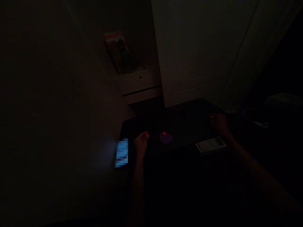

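Observation:
The view is very dark. My left hand (141, 143) is above the left part of a dark table (184, 118), its fingers closed in a pinch around a small bright red piece (147, 134). Between my hands lies a flat purple, rounded piece (166, 139) with a small red block (164, 133) at its upper edge. Farther right, my right hand (219, 123) rests near the table's far right, its fingers curled together. A dim red spot shows at its fingertips; what it holds cannot be made out.
A lit phone-like screen (121, 153) glows left of my left hand. Just below my right hand lies a pale flat packet or booklet (210, 144). Behind the table stand a light cabinet (194, 47) and drawers (142, 85). A thin pale cable (248, 109) curves at right.

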Available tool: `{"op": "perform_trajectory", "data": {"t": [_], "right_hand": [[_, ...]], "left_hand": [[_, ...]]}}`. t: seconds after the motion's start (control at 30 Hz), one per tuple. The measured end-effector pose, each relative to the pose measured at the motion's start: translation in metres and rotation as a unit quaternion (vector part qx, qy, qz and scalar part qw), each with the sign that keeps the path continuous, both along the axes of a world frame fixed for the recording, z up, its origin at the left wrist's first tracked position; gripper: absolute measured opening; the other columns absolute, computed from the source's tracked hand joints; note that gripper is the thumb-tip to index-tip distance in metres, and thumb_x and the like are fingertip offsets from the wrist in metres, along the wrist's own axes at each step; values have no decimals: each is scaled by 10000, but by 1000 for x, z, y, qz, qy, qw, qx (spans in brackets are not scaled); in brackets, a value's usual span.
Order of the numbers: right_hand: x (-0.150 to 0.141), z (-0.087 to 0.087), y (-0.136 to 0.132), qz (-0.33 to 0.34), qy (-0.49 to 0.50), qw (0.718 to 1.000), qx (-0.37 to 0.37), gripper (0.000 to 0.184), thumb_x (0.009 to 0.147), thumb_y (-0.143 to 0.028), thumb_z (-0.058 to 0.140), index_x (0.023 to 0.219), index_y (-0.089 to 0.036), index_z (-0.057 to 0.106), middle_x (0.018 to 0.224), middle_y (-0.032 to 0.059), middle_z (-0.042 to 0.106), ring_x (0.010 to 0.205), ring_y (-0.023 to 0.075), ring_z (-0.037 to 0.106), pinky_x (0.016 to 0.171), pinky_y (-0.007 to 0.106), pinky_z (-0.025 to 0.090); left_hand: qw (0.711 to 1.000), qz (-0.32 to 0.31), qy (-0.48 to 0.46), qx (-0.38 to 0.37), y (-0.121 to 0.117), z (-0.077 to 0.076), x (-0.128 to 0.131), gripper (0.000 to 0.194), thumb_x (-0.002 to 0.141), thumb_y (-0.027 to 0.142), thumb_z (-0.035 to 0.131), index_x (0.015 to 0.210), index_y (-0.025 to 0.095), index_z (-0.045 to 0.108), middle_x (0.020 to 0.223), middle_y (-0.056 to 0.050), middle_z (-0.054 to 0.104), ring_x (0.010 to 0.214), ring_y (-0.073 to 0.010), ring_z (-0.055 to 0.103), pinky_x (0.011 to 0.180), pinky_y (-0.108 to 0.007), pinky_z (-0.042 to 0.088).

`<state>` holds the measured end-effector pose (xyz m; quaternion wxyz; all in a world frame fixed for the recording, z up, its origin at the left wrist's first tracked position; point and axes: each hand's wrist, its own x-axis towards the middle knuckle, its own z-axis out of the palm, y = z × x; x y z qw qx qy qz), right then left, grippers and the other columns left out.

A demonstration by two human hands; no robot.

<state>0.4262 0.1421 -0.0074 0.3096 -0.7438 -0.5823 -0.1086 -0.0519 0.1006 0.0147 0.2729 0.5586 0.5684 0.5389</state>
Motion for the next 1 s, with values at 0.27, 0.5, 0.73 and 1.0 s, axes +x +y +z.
{"op": "perform_trajectory", "data": {"t": [0.27,0.5,0.73,1.0], "right_hand": [[-22,17,-18,90,118,985,88,386,897,-423,589,1115,-132,719,973,151,700,873,270,650,810,400,518],[-138,42,-54,245,351,896,120,428,833,-565,702,1056,-199,712,1005,94,756,904,256,715,843,417,572],[-250,57,-94,375,397,838,23,301,905,-509,667,1019,-246,758,1008,61,783,911,261,739,801,390,596],[-282,37,-99,460,259,848,50,257,1023,-389,511,1028,-237,719,968,63,748,880,227,703,849,381,549]], "left_hand": [[985,-11,161,68,1,-10,4,144,808,155,693,917,205,774,1177,-119,706,1173,-292,611,1105,-535,422],[978,12,189,88,-13,1,15,462,813,220,731,1269,244,668,1507,-132,445,1407,-346,397,1156,-546,348],[997,-75,-7,31,-46,20,27,334,932,395,603,1187,203,700,1056,-106,717,986,-226,680,912,-368,531],[980,-171,-82,-59,-61,21,26,334,851,478,692,893,155,765,784,-38,710,755,-170,631,748,-280,486]]}}
